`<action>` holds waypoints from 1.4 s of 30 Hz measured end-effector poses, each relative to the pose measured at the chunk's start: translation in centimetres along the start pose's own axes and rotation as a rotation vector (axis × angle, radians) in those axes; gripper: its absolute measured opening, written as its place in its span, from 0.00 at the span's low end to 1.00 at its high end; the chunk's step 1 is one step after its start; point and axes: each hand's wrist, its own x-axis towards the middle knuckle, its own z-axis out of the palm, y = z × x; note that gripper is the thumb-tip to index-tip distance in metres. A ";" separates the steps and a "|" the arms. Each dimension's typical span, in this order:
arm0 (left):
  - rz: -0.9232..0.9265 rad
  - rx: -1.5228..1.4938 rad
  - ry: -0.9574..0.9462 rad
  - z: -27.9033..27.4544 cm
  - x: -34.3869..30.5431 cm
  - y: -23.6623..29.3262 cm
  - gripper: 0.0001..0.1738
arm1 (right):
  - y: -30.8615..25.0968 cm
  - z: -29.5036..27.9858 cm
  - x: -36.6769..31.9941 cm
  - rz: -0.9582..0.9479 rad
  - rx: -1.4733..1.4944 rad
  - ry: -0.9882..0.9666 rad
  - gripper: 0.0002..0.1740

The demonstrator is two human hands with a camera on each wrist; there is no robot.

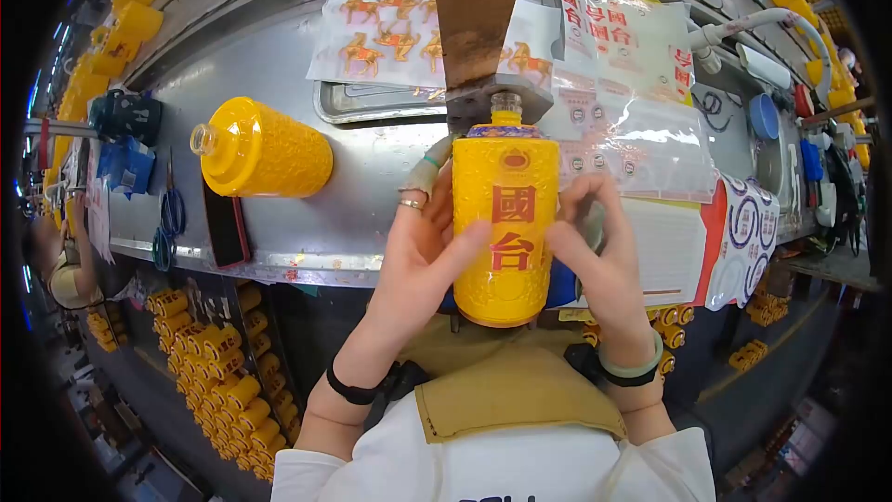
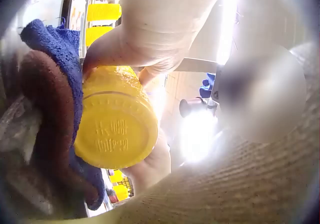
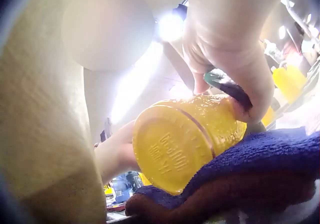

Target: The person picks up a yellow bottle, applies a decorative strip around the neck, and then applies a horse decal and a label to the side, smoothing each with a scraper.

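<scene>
A yellow embossed bottle [image 1: 508,228] with large red characters and an uncapped clear glass neck lies in front of me, neck pointing away. My left hand [image 1: 415,260] grips its left side, thumb across the front and fingers partly hidden beyond the edge. Wrapped fingertips show on this hand. At the right side, my right hand [image 1: 606,265] holds the bottle's edge with thumb and bent index finger. Both wrist views show the bottle's round base [image 2: 117,134] facing the cameras. A blue cloth [image 3: 270,156] lies against the bottle's underside.
Another yellow bottle [image 1: 279,153] lies on the metal table to the left, near a phone [image 1: 226,223] and scissors [image 1: 171,209]. A brown post [image 1: 478,9] stands just past the held bottle. Horse sticker sheets [image 1: 381,33] cover a metal tray; printed plastic packs [image 1: 641,56] lie right.
</scene>
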 end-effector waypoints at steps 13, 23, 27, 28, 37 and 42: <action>-0.001 0.091 -0.072 -0.4 -0.4 -0.4 0.55 | 1.4 -0.1 -0.4 -0.008 0.001 -0.076 0.21; 0.011 0.114 -0.060 -0.1 -0.5 -0.4 0.54 | 1.4 -0.1 -0.4 -0.010 0.012 -0.077 0.19; 0.025 0.122 -0.065 -0.2 -0.5 -0.5 0.53 | 1.4 -0.1 -0.4 -0.029 -0.005 -0.079 0.19; 0.025 0.131 -0.062 -0.1 -0.6 -0.5 0.53 | 1.5 -0.1 -0.4 -0.032 -0.001 -0.076 0.19; 0.047 0.157 -0.054 0.0 -0.6 -0.5 0.52 | 1.1 0.1 -0.5 -0.047 -0.052 -0.069 0.19; 0.055 0.162 -0.048 0.0 -0.6 -0.5 0.51 | 0.6 0.3 -0.6 -0.026 -0.033 -0.062 0.18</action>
